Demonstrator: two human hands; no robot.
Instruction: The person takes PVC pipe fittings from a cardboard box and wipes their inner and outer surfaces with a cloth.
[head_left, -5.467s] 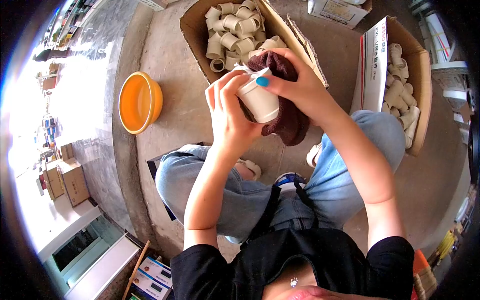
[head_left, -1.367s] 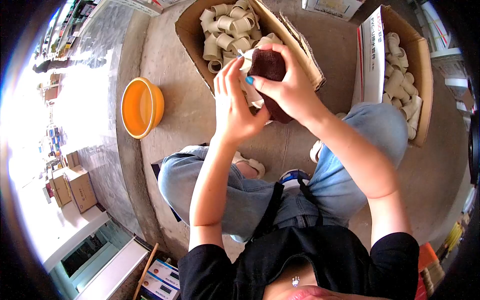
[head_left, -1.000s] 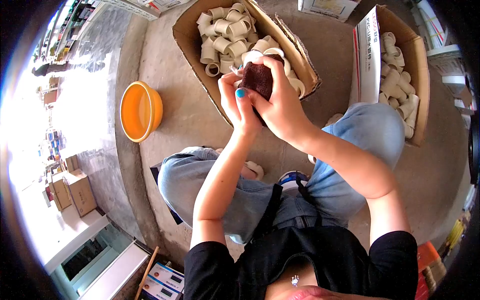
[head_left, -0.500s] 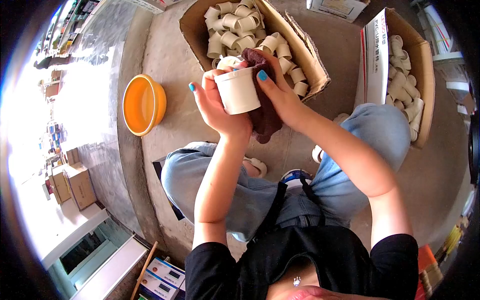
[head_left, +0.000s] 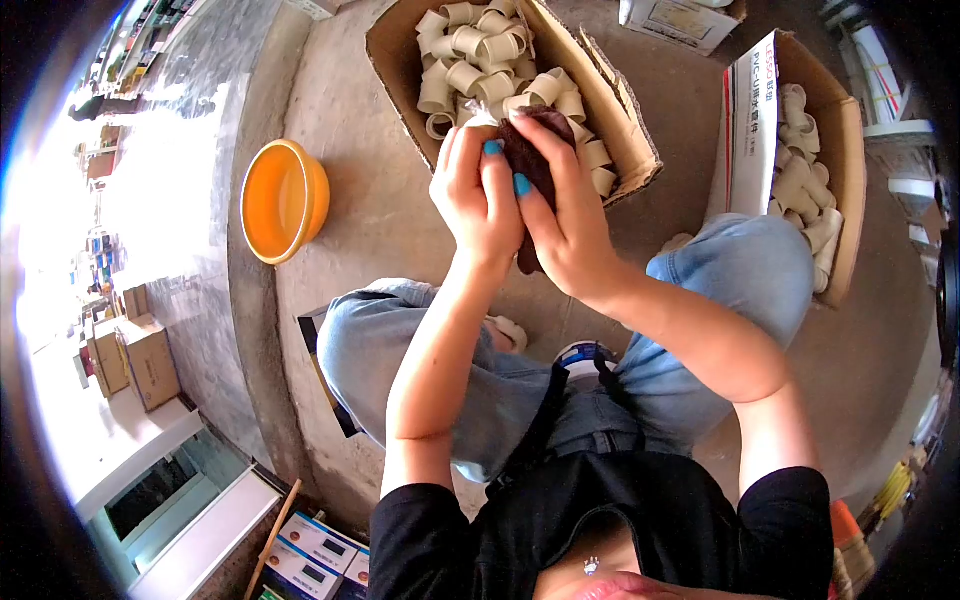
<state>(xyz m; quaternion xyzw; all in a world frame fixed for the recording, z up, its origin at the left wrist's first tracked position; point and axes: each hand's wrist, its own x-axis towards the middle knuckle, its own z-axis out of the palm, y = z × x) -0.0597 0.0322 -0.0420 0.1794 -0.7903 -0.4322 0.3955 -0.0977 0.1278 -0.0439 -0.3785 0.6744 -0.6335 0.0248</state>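
Observation:
My left hand (head_left: 478, 200) and my right hand (head_left: 572, 225) are pressed close together in front of the near carton. A dark brown cloth (head_left: 530, 165) is bunched in my right hand, with its lower end hanging below the fingers. My left hand's fingers curl forward around the white pipe fitting, whose body is mostly hidden by the hands. Only a bright white bit (head_left: 482, 116) shows past the left fingertips. Behind the hands, an open cardboard carton (head_left: 395, 85) holds many cream-white pipe fittings (head_left: 465, 78).
An orange basin (head_left: 285, 202) stands on the concrete floor at left. To the right is another carton (head_left: 850, 180) of white fittings (head_left: 800, 175). A further box (head_left: 680, 25) sits at the back. My bent knees flank the space below my hands.
The white fitting has turned out of sight behind my hands. My left hand has rotated and moved right against the cloth, and the two hands are closer together.

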